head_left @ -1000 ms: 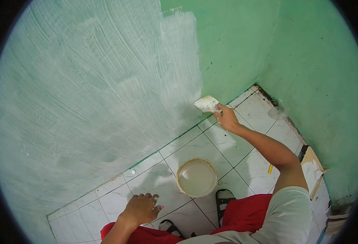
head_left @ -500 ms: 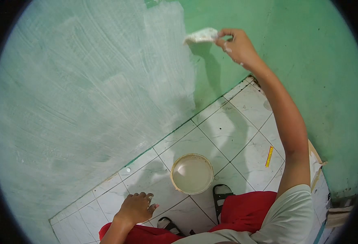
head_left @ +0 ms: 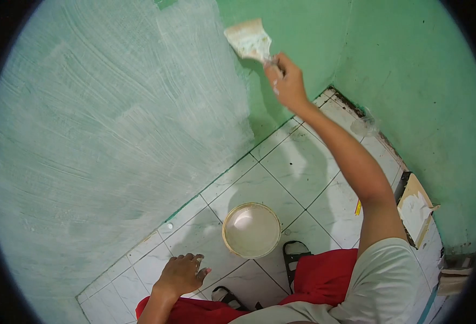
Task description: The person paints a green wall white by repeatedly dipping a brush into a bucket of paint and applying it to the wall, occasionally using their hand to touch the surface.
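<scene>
High up at the green wall (head_left: 297,32), my right hand (head_left: 289,83) grips a wide paintbrush (head_left: 248,40) by its handle. Its broad, paint-smeared head points up and left, overlapping the edge of the streaky white-coated area (head_left: 140,108). White paint spots mark the fingers of that hand. Low in the view, near my red-clad knee, my left hand (head_left: 181,275) hangs with fingers loosely spread and nothing in it. A round bucket of whitish liquid (head_left: 251,231) stands on the floor between the wall and my feet.
White marble-look tiles (head_left: 281,167) cover the floor, meeting the wall along a diagonal edge. At the right lies a paint-smeared tray or board (head_left: 415,210), with a yellow strip (head_left: 358,207) partly behind my arm. Clear plastic (head_left: 367,124) sits near the corner.
My right hand has moved left and slightly down. The brush has swung from lying sideways to pointing upward, showing its broad face. My left hand stays nearly where it was.
</scene>
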Demonstrator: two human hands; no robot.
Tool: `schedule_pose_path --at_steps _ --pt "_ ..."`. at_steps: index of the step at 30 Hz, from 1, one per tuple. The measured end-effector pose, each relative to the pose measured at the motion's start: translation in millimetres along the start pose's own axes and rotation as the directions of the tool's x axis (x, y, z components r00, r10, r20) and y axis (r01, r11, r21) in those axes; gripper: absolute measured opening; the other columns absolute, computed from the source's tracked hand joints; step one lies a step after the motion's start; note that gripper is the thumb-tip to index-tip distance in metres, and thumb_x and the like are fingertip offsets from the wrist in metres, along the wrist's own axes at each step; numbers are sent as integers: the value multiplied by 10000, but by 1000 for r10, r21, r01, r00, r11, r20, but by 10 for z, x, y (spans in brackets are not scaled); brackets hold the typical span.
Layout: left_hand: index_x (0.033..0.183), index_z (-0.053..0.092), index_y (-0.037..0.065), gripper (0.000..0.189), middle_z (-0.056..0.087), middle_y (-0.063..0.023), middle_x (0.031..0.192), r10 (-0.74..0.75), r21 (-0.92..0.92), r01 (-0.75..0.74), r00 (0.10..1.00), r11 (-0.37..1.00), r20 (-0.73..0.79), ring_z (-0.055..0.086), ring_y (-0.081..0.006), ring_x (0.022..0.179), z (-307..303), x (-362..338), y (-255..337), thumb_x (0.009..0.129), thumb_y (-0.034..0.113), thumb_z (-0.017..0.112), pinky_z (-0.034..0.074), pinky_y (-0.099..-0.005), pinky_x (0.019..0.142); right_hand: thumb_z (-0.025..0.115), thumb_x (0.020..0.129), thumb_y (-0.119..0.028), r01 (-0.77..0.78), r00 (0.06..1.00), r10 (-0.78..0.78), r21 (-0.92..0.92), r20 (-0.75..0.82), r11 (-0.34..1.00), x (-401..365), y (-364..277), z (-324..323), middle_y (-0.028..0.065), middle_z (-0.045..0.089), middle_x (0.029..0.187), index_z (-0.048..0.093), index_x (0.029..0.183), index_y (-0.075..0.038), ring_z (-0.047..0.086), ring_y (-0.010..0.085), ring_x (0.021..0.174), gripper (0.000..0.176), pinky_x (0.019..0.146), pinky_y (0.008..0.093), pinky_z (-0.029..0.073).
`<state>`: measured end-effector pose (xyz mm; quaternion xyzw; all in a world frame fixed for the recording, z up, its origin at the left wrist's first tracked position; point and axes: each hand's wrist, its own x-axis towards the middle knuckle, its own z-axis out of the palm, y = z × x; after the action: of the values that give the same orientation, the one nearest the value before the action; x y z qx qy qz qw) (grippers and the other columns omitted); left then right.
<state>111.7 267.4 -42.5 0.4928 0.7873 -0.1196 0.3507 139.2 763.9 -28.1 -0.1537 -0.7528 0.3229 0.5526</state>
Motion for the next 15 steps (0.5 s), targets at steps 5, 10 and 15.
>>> schedule_pose_path --at_steps 5,10,15 --pt "1252 642 -50 535 609 -183 1378 -34 -12 35 999 999 4 604 -377 1202 -83 -4 86 1023 420 528 465 -440 1047 645 946 -171 -174 972 174 -12 159 985 -768 532 8 154 598 698 558 980 -22 534 223 564 176 555 372 456" --pt "1257 637 -57 542 602 -179 1388 -28 -10 29 1000 1000 8 601 -370 1208 -62 -29 56 1025 419 524 458 -441 1054 645 922 -176 -264 899 299 -149 320 953 -1293 956 -247 168 626 718 579 1027 -22 587 266 577 198 579 391 470" --pt "1154 683 -59 524 601 -156 1398 -2 -15 2 1000 1000 -19 598 -366 1211 -25 -105 21 1024 422 523 459 -439 1051 651 939 -114 -343 736 472 -334 485 878 -1546 1062 -504 77 559 644 581 957 -22 498 129 540 117 517 332 409"
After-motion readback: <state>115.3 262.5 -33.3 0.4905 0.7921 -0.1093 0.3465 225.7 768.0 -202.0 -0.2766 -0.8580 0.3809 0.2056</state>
